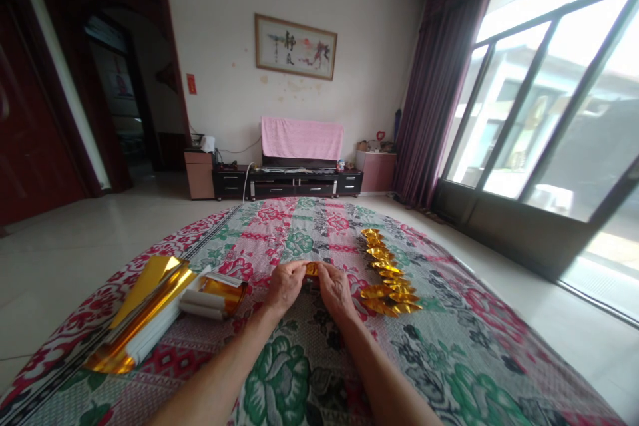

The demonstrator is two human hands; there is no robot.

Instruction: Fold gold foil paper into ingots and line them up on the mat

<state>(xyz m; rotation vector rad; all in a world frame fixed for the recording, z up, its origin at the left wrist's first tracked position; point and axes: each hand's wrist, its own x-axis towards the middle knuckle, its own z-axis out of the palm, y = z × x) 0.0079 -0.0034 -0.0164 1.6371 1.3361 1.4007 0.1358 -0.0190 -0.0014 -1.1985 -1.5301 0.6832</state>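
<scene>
A small folded piece of gold foil paper (312,270) is held between my two hands over the cloth. My left hand (288,284) pinches its left end, and my right hand (333,285) pinches its right end. Fingers cover much of the piece, so its exact shape is hard to see. To the right lies a row of several folded gold foil ingots (387,271), pointed at the ends. Left of my hands are loosely rolled gold foil sheets (150,316) with white backs, beside a smaller curled stack of foil sheets (212,297).
A flowered red, green and grey cloth (279,373) covers the rounded surface under my hands. Beyond it stands a low black TV cabinet (299,185) with a pink cloth (302,138) draped above. Large windows (539,106) and a purple curtain (429,86) are on the right.
</scene>
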